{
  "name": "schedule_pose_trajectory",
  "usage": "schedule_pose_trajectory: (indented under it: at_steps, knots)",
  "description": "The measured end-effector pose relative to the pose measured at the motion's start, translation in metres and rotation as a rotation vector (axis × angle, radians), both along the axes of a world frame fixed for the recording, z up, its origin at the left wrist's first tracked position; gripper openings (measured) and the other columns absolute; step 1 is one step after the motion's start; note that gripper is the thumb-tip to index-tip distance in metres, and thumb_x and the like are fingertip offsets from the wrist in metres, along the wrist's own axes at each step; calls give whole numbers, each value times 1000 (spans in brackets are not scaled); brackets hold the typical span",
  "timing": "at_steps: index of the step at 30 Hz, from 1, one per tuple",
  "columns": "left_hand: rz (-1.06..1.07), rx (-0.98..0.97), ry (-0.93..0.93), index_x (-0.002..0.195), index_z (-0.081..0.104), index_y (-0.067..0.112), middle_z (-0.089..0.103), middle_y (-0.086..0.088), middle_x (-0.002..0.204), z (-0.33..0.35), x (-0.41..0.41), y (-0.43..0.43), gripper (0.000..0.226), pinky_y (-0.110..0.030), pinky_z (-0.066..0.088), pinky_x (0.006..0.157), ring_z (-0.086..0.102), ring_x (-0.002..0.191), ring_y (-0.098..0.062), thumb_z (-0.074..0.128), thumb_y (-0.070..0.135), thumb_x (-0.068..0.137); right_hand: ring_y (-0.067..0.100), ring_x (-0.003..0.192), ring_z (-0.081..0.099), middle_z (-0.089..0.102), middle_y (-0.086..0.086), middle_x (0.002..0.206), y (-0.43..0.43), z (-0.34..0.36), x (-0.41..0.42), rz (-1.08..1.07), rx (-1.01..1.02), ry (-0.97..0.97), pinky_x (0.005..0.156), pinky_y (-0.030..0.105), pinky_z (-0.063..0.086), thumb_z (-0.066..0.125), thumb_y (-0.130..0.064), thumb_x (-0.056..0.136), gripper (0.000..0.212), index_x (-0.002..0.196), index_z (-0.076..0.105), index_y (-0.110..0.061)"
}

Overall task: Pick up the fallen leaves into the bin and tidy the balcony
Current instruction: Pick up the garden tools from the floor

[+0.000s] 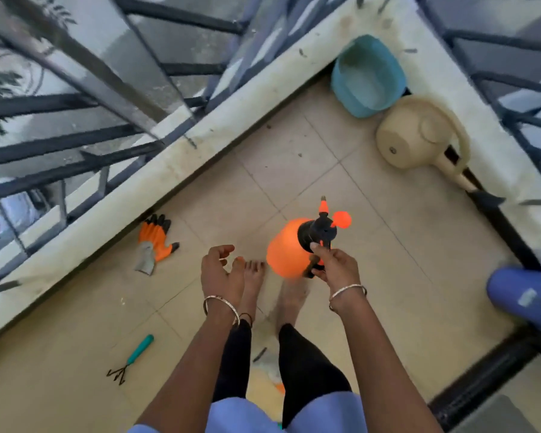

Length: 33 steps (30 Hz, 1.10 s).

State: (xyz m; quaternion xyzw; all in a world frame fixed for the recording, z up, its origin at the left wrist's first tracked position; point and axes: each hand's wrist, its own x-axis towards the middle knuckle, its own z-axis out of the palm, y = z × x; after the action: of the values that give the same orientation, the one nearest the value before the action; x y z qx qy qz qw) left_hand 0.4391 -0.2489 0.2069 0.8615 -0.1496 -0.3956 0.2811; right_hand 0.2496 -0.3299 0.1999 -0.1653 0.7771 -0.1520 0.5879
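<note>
right hand (336, 265) gripping orange sprayer (286, 246) — base blurred; left hand (221, 271) empty

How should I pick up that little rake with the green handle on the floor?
Take the hand rake by its teal handle, the end lying farther from the person's body, coming straight down from above. It lies flat on the tiled floor with nothing touching it, so the top is open. The dark prongs at the near end look pointed, so keep your fingers off those.

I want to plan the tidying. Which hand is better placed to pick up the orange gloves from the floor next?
The left hand. It is free and half open, and the orange gloves lie on its side near the ledge. The right hand is closed on the orange sprayer.
</note>
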Motion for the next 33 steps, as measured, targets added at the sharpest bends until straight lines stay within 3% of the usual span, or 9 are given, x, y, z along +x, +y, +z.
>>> schedule_pose_trajectory:
  at_steps: [5, 9, 13, 18, 22, 26, 29, 31, 33]
  knots:
    - [-180, -44, 39, 113, 62, 17, 58, 2, 113, 13, -69, -56, 28, -17, 37, 70, 54, 101, -15, 66, 11, 86, 15, 59, 63, 64, 9, 68, -15, 21, -73, -130, -110, 94, 67, 33, 56, 81, -20, 77, 29, 66, 58, -7]
    - [-309, -56, 66, 112, 62, 19, 59, 1, 113, 12, -124, -91, 29, -27, 39, 77, 56, 101, -16, 67, 11, 85, 24, 68, 71, 71, 4, 66, -20, 11, -142, -129, -124, 255, 74, 46, 60, 79, -53, 57, 43, 69, 70, -13]
    - [-426, -74, 40, 111, 63, 18, 60, -1, 112, 1, -174, -130, 29, -32, 42, 79, 57, 99, -19, 69, 9, 83, 26, 62, 69, 63, -1, 49, -34, 0, -212, -248, -108, 326, 73, 53, 59, 80, -48, 56, 32, 56, 69, -18]
    - [-539, -40, 46, 111, 62, 21, 60, 0, 112, -13, -251, -162, 29, -29, 39, 76, 58, 99, -19, 69, 11, 85, 38, 60, 62, 55, 12, 50, -31, -47, -318, -333, -53, 387, 70, 58, 57, 77, -60, 49, 47, 54, 64, -16]
    - [-594, -37, 63, 111, 61, 22, 60, 1, 114, -28, -320, -192, 28, -21, 38, 71, 57, 101, -17, 68, 12, 86, 25, 58, 56, 52, 0, 49, -60, -55, -390, -403, 14, 423, 72, 55, 57, 79, -50, 57, 41, 48, 59, -16]
    - [-662, -44, 60, 111, 61, 23, 58, 2, 113, -41, -377, -223, 28, -32, 43, 80, 56, 101, -15, 67, 12, 86, 20, 57, 51, 48, -1, 46, -92, -78, -449, -507, -16, 413, 69, 56, 58, 86, -33, 63, 42, 42, 55, -15]
    - [-708, -67, 44, 111, 60, 23, 59, 4, 112, -47, -408, -245, 28, -32, 44, 79, 55, 101, -13, 67, 13, 86, 23, 66, 60, 55, 7, 63, -124, -95, -486, -529, 32, 416, 76, 57, 57, 81, -37, 65, 36, 48, 54, -20]
    - [-715, -68, 40, 111, 60, 23, 58, 4, 112, -52, -424, -260, 28, -31, 43, 80, 55, 100, -13, 66, 12, 86, 28, 81, 66, 61, 8, 78, -138, -118, -510, -518, 56, 371, 81, 53, 57, 75, -26, 75, 26, 58, 56, -28]
    - [-720, -67, 32, 111, 61, 23, 59, 4, 112, -58, -435, -272, 27, -28, 41, 80, 55, 100, -13, 67, 12, 86, 24, 66, 59, 57, 6, 63, -156, -129, -523, -529, 32, 447, 73, 54, 58, 80, -36, 65, 33, 48, 55, -22]
